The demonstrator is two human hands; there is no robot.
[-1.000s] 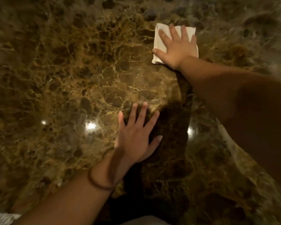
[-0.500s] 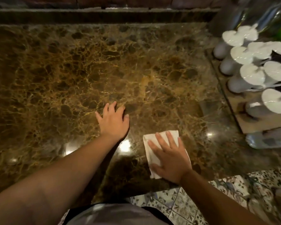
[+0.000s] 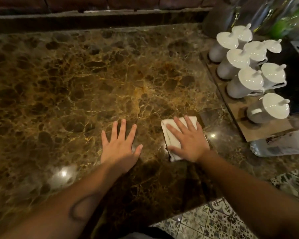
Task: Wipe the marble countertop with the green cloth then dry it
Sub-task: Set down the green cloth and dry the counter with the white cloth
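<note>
Press flat right hand [image 3: 188, 142] on white cloth [image 3: 173, 145], rub near countertop [image 3: 76, 83] front edge; keep flat, empty left hand [image 3: 118, 145] steady

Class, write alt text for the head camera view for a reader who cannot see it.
A person's right hand presses a folded white cloth flat on a brown marble countertop, while the left hand rests spread beside it. White lidded cups stand on a wooden tray to the right.

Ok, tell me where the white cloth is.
Head view: the white cloth lies flat on the marble countertop under the right hand, right of the left hand.
</note>
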